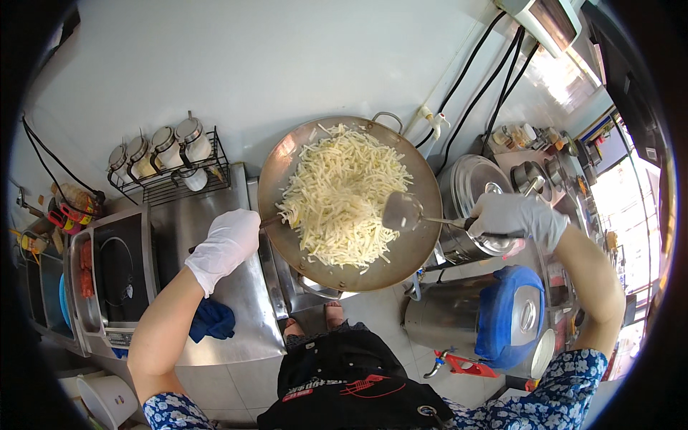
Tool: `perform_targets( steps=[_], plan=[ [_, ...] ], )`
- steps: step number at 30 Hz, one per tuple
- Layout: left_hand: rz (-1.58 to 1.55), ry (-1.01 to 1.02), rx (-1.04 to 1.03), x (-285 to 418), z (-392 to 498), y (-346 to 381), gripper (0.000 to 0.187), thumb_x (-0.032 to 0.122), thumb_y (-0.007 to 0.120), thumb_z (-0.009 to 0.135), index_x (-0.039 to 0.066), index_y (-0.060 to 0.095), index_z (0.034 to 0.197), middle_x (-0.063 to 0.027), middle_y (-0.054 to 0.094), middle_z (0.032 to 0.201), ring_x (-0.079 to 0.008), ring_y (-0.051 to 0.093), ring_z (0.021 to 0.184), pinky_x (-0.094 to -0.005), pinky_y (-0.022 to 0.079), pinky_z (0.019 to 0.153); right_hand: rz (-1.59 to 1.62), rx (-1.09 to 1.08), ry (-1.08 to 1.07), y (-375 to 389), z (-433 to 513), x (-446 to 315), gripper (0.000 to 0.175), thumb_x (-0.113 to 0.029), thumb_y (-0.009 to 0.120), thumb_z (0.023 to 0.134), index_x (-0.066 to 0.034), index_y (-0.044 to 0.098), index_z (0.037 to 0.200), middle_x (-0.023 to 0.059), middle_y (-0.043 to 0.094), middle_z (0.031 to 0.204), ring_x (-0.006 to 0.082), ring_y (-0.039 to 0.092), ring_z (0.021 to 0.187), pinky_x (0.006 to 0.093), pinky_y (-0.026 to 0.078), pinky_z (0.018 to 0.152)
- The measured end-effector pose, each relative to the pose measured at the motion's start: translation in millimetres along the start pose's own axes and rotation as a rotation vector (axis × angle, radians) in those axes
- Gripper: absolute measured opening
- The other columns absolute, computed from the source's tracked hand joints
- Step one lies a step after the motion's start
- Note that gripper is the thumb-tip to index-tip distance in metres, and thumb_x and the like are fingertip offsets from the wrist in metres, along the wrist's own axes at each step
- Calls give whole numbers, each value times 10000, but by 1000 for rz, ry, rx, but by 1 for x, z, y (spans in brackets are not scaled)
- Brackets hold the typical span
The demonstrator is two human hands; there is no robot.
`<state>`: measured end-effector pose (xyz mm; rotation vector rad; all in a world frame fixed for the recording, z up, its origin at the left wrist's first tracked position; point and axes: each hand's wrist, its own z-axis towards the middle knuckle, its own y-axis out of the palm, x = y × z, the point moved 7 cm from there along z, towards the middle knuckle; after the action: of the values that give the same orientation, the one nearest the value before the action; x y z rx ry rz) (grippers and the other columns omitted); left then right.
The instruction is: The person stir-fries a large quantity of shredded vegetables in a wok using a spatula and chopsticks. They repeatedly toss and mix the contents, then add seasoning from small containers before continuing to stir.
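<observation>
A wide metal wok (349,282) holds a large heap of pale shredded vegetable strips (344,199). My left hand (228,242), in a white glove, is closed around a utensil handle at the wok's left rim; the utensil's far end is hidden under the strips. My right hand (500,215), also gloved, grips the dark handle of a metal spatula (403,211). The spatula's blade is over the right side of the heap, inside the wok.
A wire rack (177,185) with several seasoning jars stands left of the wok. A lidded steel pot (478,177) is close on the right, above a large steel container (443,314) with blue cloth. A dark blue cloth (212,321) lies on the steel counter (247,322).
</observation>
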<state>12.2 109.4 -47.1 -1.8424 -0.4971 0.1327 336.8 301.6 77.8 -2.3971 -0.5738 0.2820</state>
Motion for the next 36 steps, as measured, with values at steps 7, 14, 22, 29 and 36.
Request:
perform_targets(
  steps=[7, 14, 22, 29, 36],
  plan=[
    [-10, 7, -13, -5, 3, 9, 181, 148, 530, 837, 51, 681, 865, -195, 649, 819, -369, 627, 816, -450, 491, 744, 560, -265, 123, 56, 57, 7, 233, -240, 568, 848, -80, 601, 683, 3, 558, 614, 53, 446, 457, 188, 346, 409],
    [-359, -5, 179, -6, -9, 37, 202, 140, 500, 845, 6, 641, 900, -227, 626, 817, -412, 593, 799, -483, 463, 724, 1449, -32, -279, 170, 150, -67, 163, -121, 590, 865, 29, 600, 928, 31, 488, 554, 115, 438, 396, 241, 309, 347],
    [-497, -37, 238, -10, -28, 43, 197, 170, 508, 852, 42, 634, 931, -225, 620, 844, -403, 585, 839, -484, 459, 735, 863, 370, -239, 130, 82, -34, 359, -165, 635, 819, 45, 572, 1104, 55, 563, 584, 157, 518, 428, 284, 402, 411],
    [-468, 14, 183, 32, -8, 39, 181, 155, 510, 848, 57, 629, 943, -224, 611, 810, -412, 577, 818, -479, 451, 702, -127, 1048, -290, 123, 37, -44, 499, -195, 637, 741, 40, 549, 1172, 112, 564, 634, 255, 582, 513, 364, 460, 474],
    [-379, 133, 321, 65, 3, 17, 169, 154, 512, 840, 27, 620, 810, -204, 622, 750, -392, 604, 750, -481, 467, 665, -628, 1077, -232, 134, 7, -43, 506, -182, 591, 775, 35, 511, 1225, 74, 476, 632, 183, 489, 450, 321, 370, 387]
  ],
)
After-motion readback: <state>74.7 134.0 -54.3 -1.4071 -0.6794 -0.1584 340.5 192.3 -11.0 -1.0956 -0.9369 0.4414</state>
